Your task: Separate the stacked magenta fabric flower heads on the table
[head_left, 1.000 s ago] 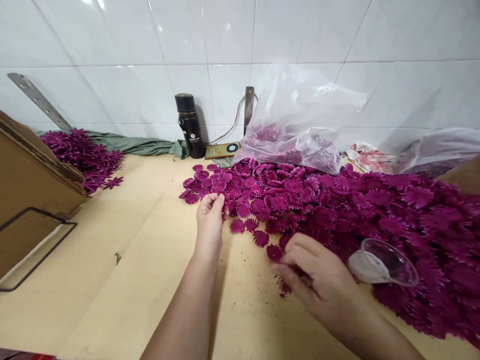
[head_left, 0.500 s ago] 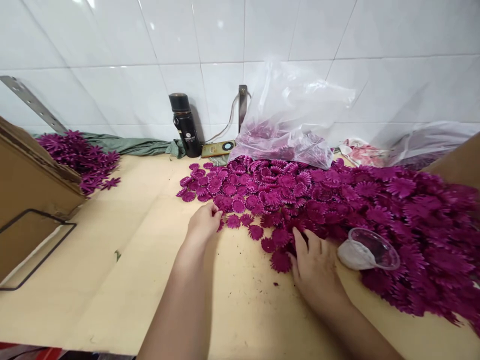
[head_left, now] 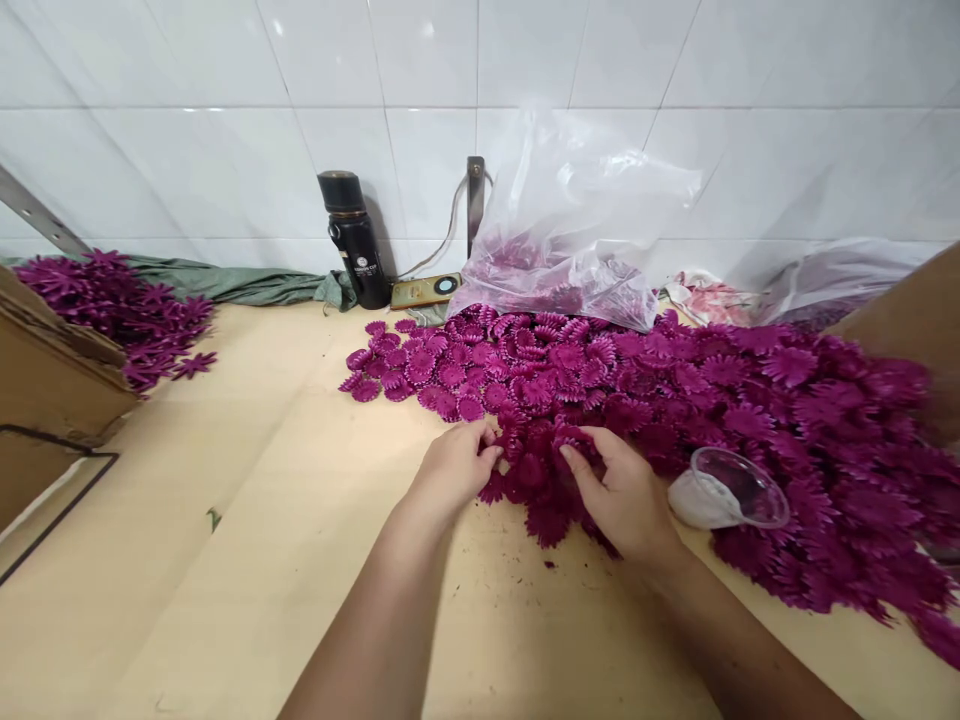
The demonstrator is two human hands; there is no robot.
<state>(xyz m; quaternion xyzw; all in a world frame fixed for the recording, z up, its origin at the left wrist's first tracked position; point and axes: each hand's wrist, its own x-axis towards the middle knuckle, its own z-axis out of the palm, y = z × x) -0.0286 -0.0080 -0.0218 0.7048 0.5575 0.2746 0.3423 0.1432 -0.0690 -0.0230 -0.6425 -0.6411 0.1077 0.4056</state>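
My left hand (head_left: 457, 465) is closed in a pinch at the left side of a small cluster of purple artificial flower pieces (head_left: 532, 470). A frilly purple edge shows at its fingertips, though most of what it grips is hidden. Facing it, my right hand (head_left: 626, 490) has its thumb and fingers closed on a purple artificial flower piece (head_left: 571, 437), slightly above the others. Behind both hands spreads a large pile of the same round, fringed pieces (head_left: 720, 375). Close to the right hand, a clear plastic cup (head_left: 739, 490) with white stuff inside lies tilted against the pile.
A black bottle (head_left: 356, 240) and a gold-coloured device (head_left: 425, 291) stand by the tiled wall. A clear plastic bag (head_left: 577, 220) rests behind the pile. At the left are star-shaped purple pieces (head_left: 127, 315) and a cardboard box (head_left: 52, 370). Another cardboard piece (head_left: 900, 300) stands right.
My left hand has moved right, and the loose flower pieces near it are now bunched together. My right hand has turned inward and lifted a flower piece. The view has shifted slightly.
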